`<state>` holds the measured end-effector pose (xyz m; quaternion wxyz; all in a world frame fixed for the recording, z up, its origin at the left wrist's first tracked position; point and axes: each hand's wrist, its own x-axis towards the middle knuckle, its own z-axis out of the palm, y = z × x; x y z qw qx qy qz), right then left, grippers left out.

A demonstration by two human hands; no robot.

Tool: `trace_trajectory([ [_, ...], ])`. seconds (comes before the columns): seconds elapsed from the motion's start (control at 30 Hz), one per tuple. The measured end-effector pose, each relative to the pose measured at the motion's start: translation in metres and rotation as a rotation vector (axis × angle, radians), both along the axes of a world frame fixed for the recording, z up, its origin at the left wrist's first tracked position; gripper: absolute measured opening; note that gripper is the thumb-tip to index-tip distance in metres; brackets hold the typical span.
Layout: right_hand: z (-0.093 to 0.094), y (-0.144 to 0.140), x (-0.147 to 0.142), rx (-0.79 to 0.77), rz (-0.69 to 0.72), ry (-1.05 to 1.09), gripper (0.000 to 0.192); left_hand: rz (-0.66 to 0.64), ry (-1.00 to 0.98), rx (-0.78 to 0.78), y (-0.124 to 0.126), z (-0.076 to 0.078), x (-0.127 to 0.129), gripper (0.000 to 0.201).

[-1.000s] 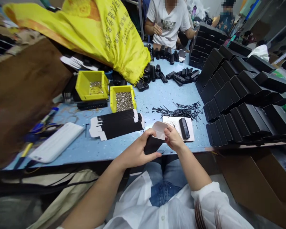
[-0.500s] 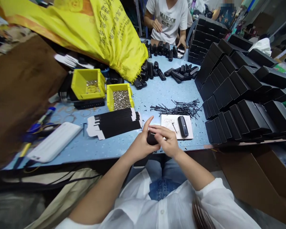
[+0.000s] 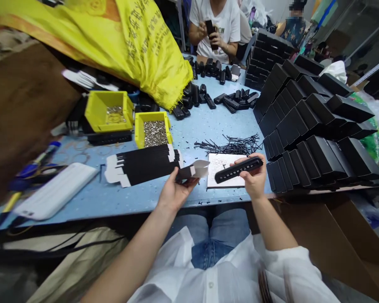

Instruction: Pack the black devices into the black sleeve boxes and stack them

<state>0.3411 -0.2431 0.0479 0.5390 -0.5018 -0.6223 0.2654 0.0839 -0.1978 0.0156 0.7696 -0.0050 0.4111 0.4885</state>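
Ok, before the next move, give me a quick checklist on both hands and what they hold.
1. Left hand holding the black carton: ok.
2. Carton's pale-lined flap open: ok, it extends toward the right hand.
3. Right hand gripping the slotted black bar: ok.
4. Bar and carton apart: ok, a gap shows.
5. Carton's inside empty: cannot tell, interior hidden.
6. White board free of debris: not ok, specks lie on it.

Through my one head-worn camera I look forward and down: the hands (image 3: 173, 192) sit near, the wearer's white shirt (image 3: 210, 275) fills the bottom, the desk (image 3: 205, 123) recedes toward a person (image 3: 230, 26) opposite.
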Motion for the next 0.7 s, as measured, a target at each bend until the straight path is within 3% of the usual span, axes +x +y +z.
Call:
trace_trajectory([
  [0.07, 0.006, 0.0, -0.038, 0.123, -0.072, 0.251, 0.053, 0.004, -0.002, -0.042, -0.009, 0.001, 0.014, 0.016],
  [0.13, 0.006, 0.003, -0.068, 0.144, -0.088, 0.23, 0.055, -0.082, 0.046, 0.021, -0.019, 0.003, 0.019, 0.021],
  [0.27, -0.005, 0.006, -0.095, 0.03, -0.082, 0.138, 0.067, -0.309, 0.571, 0.405, -0.038, 0.006, 0.002, 0.06],
  [0.33, -0.012, 0.006, -0.095, -0.026, 0.081, 0.109, 0.078, -0.35, 0.871, 0.582, -0.044, 0.006, -0.01, 0.08],
  [0.4, -0.02, 0.008, -0.087, -0.111, 0.209, -0.019, 0.07, -0.423, 1.112, 0.692, -0.046, 0.004, -0.017, 0.083],
  [0.47, -0.032, 0.014, -0.07, -0.23, 0.058, -0.237, 0.047, -0.487, 1.345, 0.72, -0.045, 0.0, -0.018, 0.081],
  [0.53, -0.047, 0.02, -0.05, -0.352, -0.202, -0.458, 0.024, -0.507, 1.462, 0.694, -0.041, -0.005, -0.017, 0.081],
  [0.57, -0.054, 0.023, -0.041, -0.406, -0.256, -0.534, 0.014, -0.523, 1.491, 0.721, -0.038, -0.008, -0.016, 0.081],
  [0.6, -0.06, 0.025, -0.033, -0.446, -0.255, -0.576, 0.007, -0.537, 1.507, 0.778, -0.035, -0.011, -0.015, 0.08],
  [0.7, -0.063, 0.026, -0.026, -0.475, -0.183, -0.56, 0.01, -0.513, 1.537, 0.961, -0.028, -0.018, -0.013, 0.078],
])
